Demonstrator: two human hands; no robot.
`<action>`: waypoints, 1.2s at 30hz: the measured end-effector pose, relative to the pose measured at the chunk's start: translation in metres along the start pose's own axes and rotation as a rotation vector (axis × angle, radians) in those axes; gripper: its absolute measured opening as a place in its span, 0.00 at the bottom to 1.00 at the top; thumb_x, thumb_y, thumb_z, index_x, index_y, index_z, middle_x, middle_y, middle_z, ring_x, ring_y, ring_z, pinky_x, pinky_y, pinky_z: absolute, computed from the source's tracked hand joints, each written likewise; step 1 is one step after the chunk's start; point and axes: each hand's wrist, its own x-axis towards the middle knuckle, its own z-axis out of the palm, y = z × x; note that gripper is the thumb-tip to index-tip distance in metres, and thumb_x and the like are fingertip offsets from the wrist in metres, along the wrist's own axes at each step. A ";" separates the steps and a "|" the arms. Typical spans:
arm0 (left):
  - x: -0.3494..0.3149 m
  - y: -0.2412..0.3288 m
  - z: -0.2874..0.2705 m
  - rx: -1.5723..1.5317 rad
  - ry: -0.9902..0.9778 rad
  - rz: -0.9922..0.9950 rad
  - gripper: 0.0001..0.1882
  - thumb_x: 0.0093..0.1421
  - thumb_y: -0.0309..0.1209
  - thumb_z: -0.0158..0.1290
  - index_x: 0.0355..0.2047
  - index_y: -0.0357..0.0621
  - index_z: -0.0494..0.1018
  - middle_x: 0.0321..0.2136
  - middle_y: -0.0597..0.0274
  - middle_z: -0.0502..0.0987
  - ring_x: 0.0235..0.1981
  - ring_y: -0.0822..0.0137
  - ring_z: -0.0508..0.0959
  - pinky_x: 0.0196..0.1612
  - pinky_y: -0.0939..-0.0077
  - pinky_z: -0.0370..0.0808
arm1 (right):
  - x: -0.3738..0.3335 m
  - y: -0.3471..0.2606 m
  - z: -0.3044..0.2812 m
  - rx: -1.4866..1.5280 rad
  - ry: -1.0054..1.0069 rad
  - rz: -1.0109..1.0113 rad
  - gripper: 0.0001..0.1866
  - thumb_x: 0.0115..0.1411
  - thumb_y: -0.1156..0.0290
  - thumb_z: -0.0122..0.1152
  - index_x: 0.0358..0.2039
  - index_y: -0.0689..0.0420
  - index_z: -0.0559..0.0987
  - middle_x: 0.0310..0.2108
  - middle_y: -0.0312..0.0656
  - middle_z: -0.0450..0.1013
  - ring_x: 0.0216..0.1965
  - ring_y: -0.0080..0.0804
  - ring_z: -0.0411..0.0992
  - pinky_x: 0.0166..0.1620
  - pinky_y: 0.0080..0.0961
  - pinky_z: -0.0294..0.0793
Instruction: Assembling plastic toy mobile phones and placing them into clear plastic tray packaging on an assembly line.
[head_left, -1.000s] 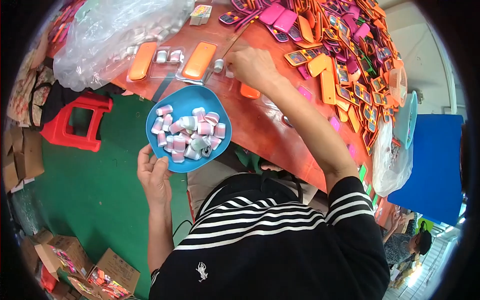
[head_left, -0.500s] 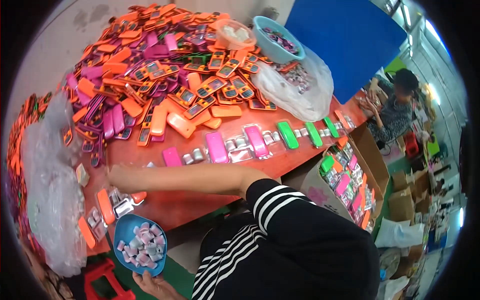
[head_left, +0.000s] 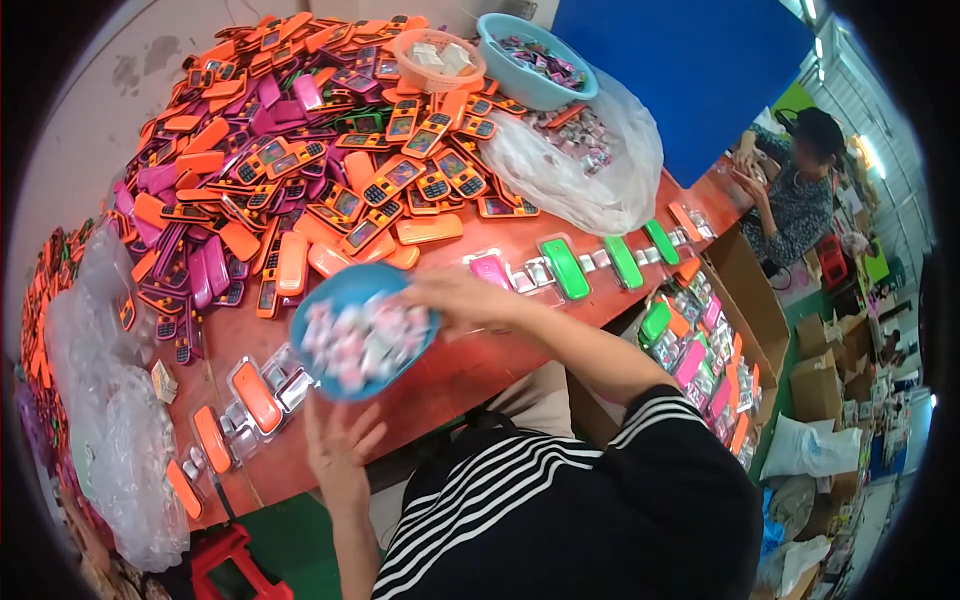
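Over the red table a blue bowl (head_left: 345, 282) is tilted toward me, filled with small white-and-pink pieces (head_left: 365, 338) that blur with motion. My right hand (head_left: 455, 298) is at its right rim, fingers closed on the edge. Just below the bowl my left hand (head_left: 342, 445) holds nothing, its fingers spread and slightly smeared. Left of the bowl, an orange toy phone (head_left: 256, 396) sits in a clear blister tray beside small silvery pieces. Another orange toy phone (head_left: 211, 438) and tray lie nearer me. The bowl and right hand cover part of the row.
A large heap of toy phones (head_left: 300, 150) covers the back left. Further right are packs with green toy phones (head_left: 566, 268), a clear bag (head_left: 630, 190), a light-blue basin (head_left: 500, 75) and a full carton (head_left: 765, 310). A person (head_left: 800, 195) sits far right.
The blue bowl has moved up and right, from below the table edge to over the table. My left hand has let go of it; my right hand has come from the left trays to its rim.
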 end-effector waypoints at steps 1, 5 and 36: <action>0.006 -0.007 0.009 0.074 -0.085 -0.017 0.32 0.61 0.32 0.47 0.63 0.48 0.47 0.55 0.45 0.62 0.45 0.56 0.74 0.40 0.68 0.78 | -0.015 0.000 -0.021 0.030 0.135 0.045 0.20 0.60 0.53 0.49 0.43 0.55 0.75 0.29 0.35 0.70 0.15 0.18 0.65 0.17 0.15 0.67; 0.012 -0.015 0.025 0.275 -0.187 -0.109 0.25 0.63 0.31 0.45 0.58 0.38 0.54 0.47 0.46 0.70 0.41 0.60 0.77 0.41 0.72 0.76 | -0.029 0.011 -0.097 0.296 0.615 -0.136 0.16 0.58 0.55 0.51 0.30 0.55 0.75 0.19 0.37 0.70 0.10 0.20 0.64 0.11 0.14 0.57; 0.062 -0.096 0.342 1.285 -1.532 0.934 0.12 0.41 0.35 0.55 0.24 0.41 0.77 0.23 0.52 0.77 0.25 0.52 0.77 0.28 0.55 0.72 | -0.067 0.137 -0.042 -0.851 0.378 -0.563 0.11 0.57 0.71 0.57 0.38 0.63 0.76 0.29 0.44 0.75 0.30 0.30 0.72 0.37 0.22 0.70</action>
